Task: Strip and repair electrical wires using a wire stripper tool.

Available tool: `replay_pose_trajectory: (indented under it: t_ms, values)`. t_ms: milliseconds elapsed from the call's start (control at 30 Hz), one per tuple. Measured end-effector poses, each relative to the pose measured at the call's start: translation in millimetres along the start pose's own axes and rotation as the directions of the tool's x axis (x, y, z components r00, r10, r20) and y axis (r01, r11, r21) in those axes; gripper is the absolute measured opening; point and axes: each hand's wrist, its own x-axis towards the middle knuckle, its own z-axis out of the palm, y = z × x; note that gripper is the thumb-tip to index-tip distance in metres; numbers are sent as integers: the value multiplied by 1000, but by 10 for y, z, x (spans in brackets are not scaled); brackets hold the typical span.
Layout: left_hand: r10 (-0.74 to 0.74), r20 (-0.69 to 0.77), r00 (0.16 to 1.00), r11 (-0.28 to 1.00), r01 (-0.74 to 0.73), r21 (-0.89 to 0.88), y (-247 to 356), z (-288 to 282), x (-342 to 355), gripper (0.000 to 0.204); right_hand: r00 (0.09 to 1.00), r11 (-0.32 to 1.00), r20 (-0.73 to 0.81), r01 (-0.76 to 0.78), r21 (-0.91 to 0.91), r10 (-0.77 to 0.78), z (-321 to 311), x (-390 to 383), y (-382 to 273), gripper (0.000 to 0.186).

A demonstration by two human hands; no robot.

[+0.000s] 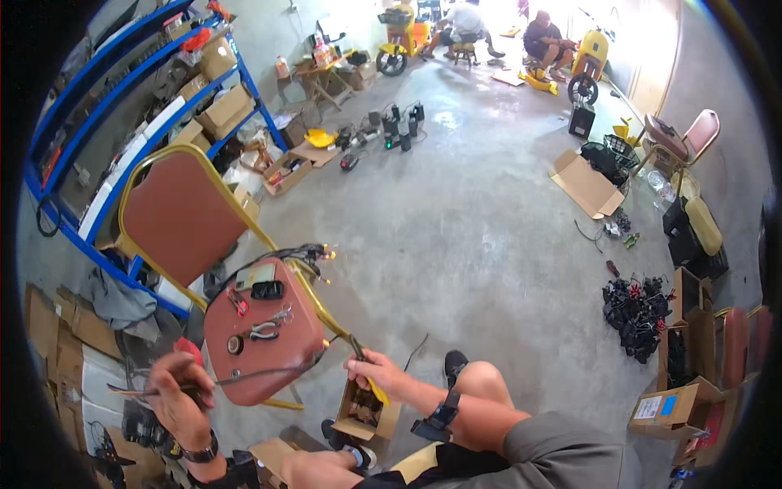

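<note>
My left hand (181, 401) is curled round a black cable (265, 373), whose thin coloured wire ends stick out to its left. The cable runs right, across the front of a red-brown padded chair (257, 387). At the chair's right front corner, my right hand (376, 373) grips a yellow-handled tool (379, 392); its kind is partly hidden by the fingers. On the seat lie pliers (264, 330), a red cutter knife (237, 304), a roll of black tape (235, 345) and a small black case (267, 290). A bundle of black cables (285, 254) with connectors lies over the seat's far edge.
Below my right hand stands an open cardboard box (362, 411). Blue shelving (106, 204) fills the left side. At right lie a heap of black cables (639, 318) and flattened cardboard (586, 186). Two people sit near yellow electric bikes (593, 57) at the back.
</note>
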Motion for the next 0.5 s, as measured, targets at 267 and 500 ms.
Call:
replay_pose_trajectory:
  t_ms: [267,500]
  values:
    - [146,-206,968,988,-153,-17,-121,-650,106,81,998,998,52,27,50,-30,-37,41,139,21]
    - [203,-150,968,968,-176,178,-815,-614,130,46,997,999,69,23,24,-24,104,21,32,21]
